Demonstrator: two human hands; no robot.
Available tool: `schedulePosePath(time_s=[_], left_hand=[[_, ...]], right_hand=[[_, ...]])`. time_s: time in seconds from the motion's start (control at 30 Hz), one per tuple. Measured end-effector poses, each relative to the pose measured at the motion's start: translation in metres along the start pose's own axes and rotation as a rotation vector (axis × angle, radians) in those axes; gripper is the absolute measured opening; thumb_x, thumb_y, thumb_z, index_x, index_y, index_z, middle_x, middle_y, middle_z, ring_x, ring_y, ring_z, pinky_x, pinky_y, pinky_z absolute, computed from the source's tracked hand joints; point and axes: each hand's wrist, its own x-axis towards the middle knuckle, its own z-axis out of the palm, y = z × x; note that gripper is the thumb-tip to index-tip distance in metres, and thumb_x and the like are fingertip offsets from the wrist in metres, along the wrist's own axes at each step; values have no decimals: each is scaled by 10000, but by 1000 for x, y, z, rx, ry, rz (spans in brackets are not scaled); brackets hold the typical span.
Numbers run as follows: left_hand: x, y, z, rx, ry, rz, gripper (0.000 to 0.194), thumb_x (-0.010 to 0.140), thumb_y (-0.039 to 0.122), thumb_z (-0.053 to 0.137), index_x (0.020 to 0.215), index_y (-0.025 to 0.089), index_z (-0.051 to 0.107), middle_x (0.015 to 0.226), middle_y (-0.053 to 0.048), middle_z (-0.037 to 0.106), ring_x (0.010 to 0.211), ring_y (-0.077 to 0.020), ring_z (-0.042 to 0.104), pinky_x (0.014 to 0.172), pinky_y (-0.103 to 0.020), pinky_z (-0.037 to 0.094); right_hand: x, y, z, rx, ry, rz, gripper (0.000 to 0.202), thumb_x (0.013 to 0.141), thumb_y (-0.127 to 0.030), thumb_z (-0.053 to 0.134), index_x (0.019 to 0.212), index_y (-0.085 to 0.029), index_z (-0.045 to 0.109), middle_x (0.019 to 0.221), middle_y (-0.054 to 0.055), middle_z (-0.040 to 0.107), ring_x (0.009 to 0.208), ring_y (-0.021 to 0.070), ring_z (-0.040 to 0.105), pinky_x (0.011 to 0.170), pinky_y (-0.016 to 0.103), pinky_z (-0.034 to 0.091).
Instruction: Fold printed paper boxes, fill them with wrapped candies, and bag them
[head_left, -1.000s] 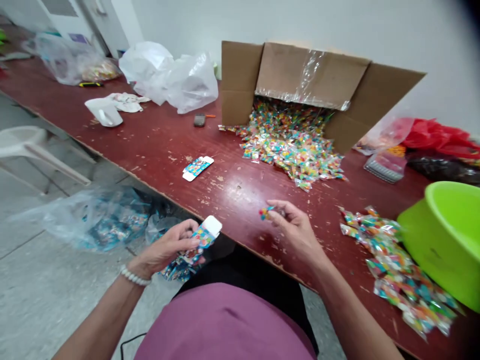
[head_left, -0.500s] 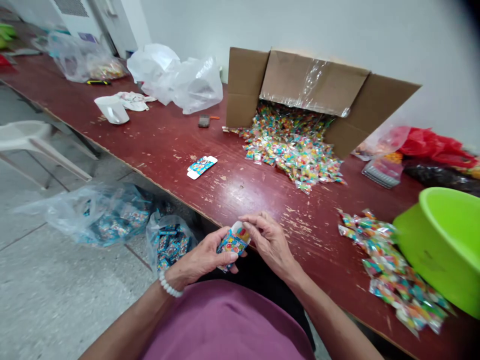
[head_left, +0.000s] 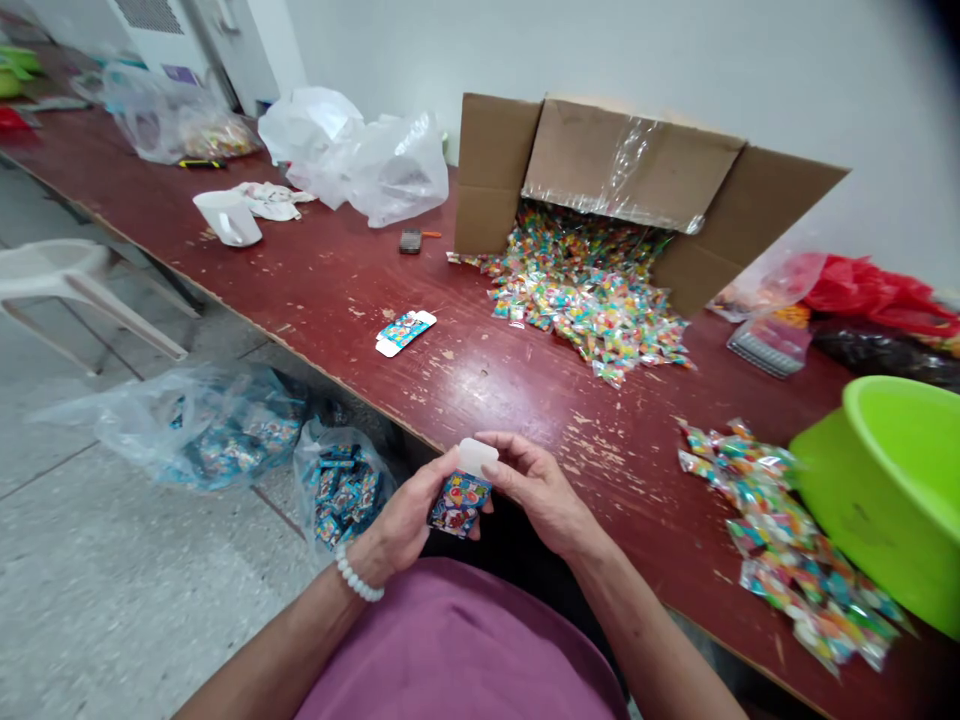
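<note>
A small blue printed box [head_left: 459, 503] is held near my body at the table's front edge, its white flap [head_left: 478, 457] up at the top. My left hand [head_left: 411, 510] wraps round the box from the left, thumb along its side and fingertips showing at its lower right. My right hand [head_left: 532, 487] pinches the white flap from the right. Any contents are hidden behind the flap. A flat blue and white carton [head_left: 406, 332] lies on the red table [head_left: 337, 290] beyond my hands.
Wrapped candies [head_left: 592, 310] spill from a cardboard box [head_left: 630, 165] at the back. More candies [head_left: 802, 550] lie right, beside a green basin [head_left: 874, 500]. A white mug [head_left: 229, 218] stands back left. Plastic bags [head_left: 345, 485] of blue packets are below the table's left edge.
The white flap has come up over the box opening, hiding the colourful contents seen before. My left hand has turned the box more upright, and my right fingers have shifted on the flap.
</note>
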Motion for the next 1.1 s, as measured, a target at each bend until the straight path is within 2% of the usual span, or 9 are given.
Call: schedulePosePath(time_s=[0.13, 0.2, 0.3, 0.43, 0.5, 0.57, 0.7, 0.93, 1.1], left_hand=[[-1, -1, 1, 102, 31, 115, 508, 823, 552, 683, 1089, 120, 711, 778, -80, 698, 618, -176, 632, 517, -254, 517], [-1, -1, 0, 117, 44, 156, 485, 815, 546, 700, 1061, 129, 721, 756, -69, 691, 631, -173, 629, 511, -244, 516], [2, 1, -2, 3, 25, 31, 484, 842, 582, 663, 1026, 138, 706, 755, -70, 697, 567, -164, 627, 503, -266, 532], [5, 5, -2, -190, -29, -178, 532, 917, 632, 514, 1034, 139, 675, 740, -67, 680, 506, -168, 623, 468, -303, 546], [6, 6, 0, -202, 12, -180, 479, 944, 576, 504, 1050, 140, 669, 716, -52, 664, 499, -164, 616, 448, -295, 542], [6, 5, 2, -145, 75, -128, 431, 942, 528, 541, 1089, 144, 670, 709, -43, 660, 522, -162, 619, 444, -274, 536], [4, 2, 5, 10, 155, 42, 544, 919, 606, 536, 1208, 162, 663, 732, -54, 681, 615, -174, 645, 481, -242, 533], [3, 0, 1, 48, 140, 61, 715, 851, 733, 528, 1158, 117, 721, 721, -88, 705, 623, -192, 656, 475, -239, 513], [7, 3, -1, -70, 194, -44, 486, 867, 596, 620, 937, 129, 733, 694, -57, 687, 532, -162, 618, 440, -259, 525]], right_hand=[[3, 9, 10, 59, -2, -19, 296, 725, -392, 839, 935, -227, 711, 791, -16, 669, 546, 111, 561, 470, 237, 461], [5, 13, 11, -6, 67, -110, 231, 728, -403, 833, 797, -216, 715, 811, -6, 671, 535, 114, 562, 474, 260, 472], [7, 14, 5, -345, 214, -369, 141, 803, -381, 779, 774, -246, 750, 845, 23, 720, 643, 165, 639, 609, 321, 527], [6, 10, -6, -805, 101, -601, 114, 892, -350, 694, 896, -281, 784, 889, 53, 779, 874, 234, 703, 849, 402, 513], [4, 9, -6, -817, 76, -556, 163, 925, -355, 647, 888, -261, 775, 917, 62, 780, 860, 222, 709, 837, 388, 518], [5, 10, -4, -686, 113, -402, 192, 916, -383, 650, 859, -231, 752, 867, 57, 767, 734, 188, 701, 724, 340, 538], [10, 9, 1, -347, 113, -126, 254, 769, -427, 791, 861, -199, 726, 701, 4, 727, 560, 139, 636, 554, 265, 508], [12, -1, 8, -215, 57, -92, 249, 751, -424, 805, 795, -187, 742, 789, 32, 761, 551, 123, 609, 527, 265, 509], [3, 4, 9, -356, 49, -247, 167, 854, -377, 719, 893, -221, 761, 984, 51, 736, 746, 153, 655, 645, 288, 539]])
